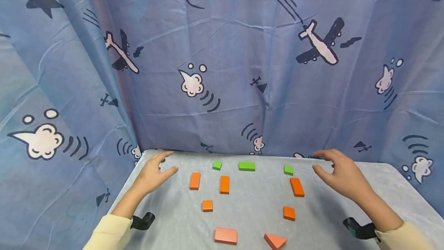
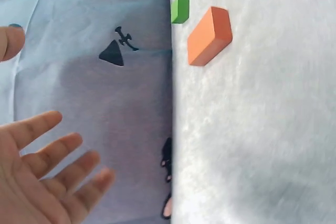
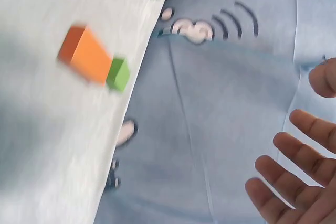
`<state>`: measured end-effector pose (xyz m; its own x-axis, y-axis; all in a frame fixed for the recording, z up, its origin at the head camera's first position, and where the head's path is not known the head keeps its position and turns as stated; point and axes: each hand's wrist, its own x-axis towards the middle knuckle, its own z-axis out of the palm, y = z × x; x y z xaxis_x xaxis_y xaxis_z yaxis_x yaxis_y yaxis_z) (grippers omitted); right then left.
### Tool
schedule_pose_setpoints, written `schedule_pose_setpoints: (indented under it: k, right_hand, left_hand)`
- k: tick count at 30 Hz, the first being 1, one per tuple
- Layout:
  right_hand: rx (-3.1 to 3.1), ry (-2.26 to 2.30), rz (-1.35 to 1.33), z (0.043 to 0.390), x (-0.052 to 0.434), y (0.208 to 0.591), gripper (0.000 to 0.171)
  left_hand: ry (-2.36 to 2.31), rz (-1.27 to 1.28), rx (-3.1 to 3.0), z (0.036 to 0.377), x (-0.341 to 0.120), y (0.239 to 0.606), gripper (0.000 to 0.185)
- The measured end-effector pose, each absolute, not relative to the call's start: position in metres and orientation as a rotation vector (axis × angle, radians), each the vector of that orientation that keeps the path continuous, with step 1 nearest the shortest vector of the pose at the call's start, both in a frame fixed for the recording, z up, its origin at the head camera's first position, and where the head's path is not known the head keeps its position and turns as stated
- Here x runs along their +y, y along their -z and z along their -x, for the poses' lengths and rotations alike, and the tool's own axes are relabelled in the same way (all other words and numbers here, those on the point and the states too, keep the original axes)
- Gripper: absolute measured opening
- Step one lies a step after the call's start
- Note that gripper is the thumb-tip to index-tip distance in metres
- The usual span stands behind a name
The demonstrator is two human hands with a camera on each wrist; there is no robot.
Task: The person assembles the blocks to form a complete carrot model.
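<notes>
My left hand (image 1: 152,173) hovers over the table's left side, fingers spread and holding nothing. The nearest block to it is an upright-lying orange rectangular block (image 1: 195,181). On the other side, my right hand (image 1: 341,174) is held above the table with relaxed fingers and nothing in them. Closest to that hand are an orange rectangular block (image 1: 297,187) and a small green block (image 1: 288,170). Between the hands lie another orange block (image 1: 224,184), a green rectangular block (image 1: 247,166) and a small green block (image 1: 217,165). Both wrist views show the palms bare.
Two small orange square blocks (image 1: 207,206) (image 1: 289,213) lie nearer the front. A salmon rectangular block (image 1: 226,235) and a salmon triangular block (image 1: 275,241) are at the near edge of view. A blue patterned curtain (image 1: 222,88) hangs behind the pale table (image 1: 256,200).
</notes>
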<state>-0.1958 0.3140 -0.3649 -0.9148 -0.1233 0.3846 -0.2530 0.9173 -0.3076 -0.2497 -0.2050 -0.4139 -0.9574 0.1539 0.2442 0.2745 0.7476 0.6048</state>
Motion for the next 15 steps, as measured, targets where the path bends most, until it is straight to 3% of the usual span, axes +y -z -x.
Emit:
schedule_pose_setpoints:
  k: [15]
  right_hand:
    - [-2.730, -1.048, -0.403, 0.227, 0.229, 0.398, 0.031]
  left_hand:
    - [1.436, 0.362, -2.800, 0.265, -0.193, 0.449, 0.061]
